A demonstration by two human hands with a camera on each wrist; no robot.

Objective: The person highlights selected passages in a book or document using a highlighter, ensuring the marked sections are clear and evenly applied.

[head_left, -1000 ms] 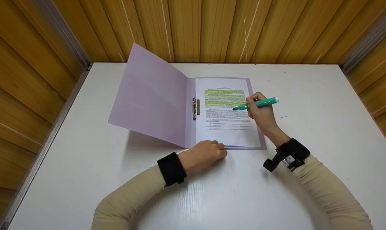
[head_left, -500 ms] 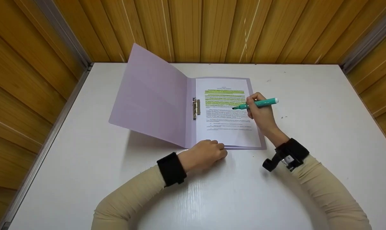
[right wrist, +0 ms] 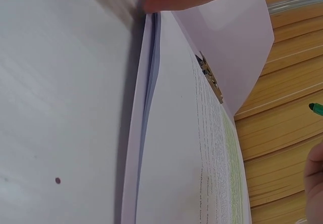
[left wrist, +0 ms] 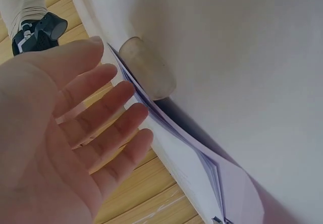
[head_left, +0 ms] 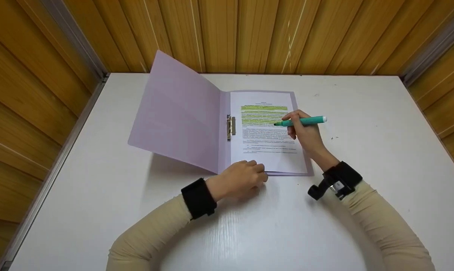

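Both hands are up on the bench here. Nearest to the camera is the left hand, parked at the near edge of the folder. From the left wrist view its fingers are pretty much straight and relaxed, gripping nothing, with the fingertips right by the edge of the paper stack; I can't tell for sure if they're actually touching it. Black wrist bands on both arms, beige sleeves.

A bit further out, the right hand is pinching a teal marker, fingers curled round the barrel. The marker lies almost level, pointing left, with its tip at the right side of the page, just about where the green highlighted lines end. Whether the tip is on the paper or slightly off it, can't tell from the head view. In the right wrist view only the marker's green tip peeks in at the right edge.

The page sits in the right half of the lilac folder, near the middle of the bench, with printed text below the highlighted block. There's a metal clip at the spine. The folder's left cover is tilted up off the bench, leaning toward the back left.

Behind all that is a wood panel wall.
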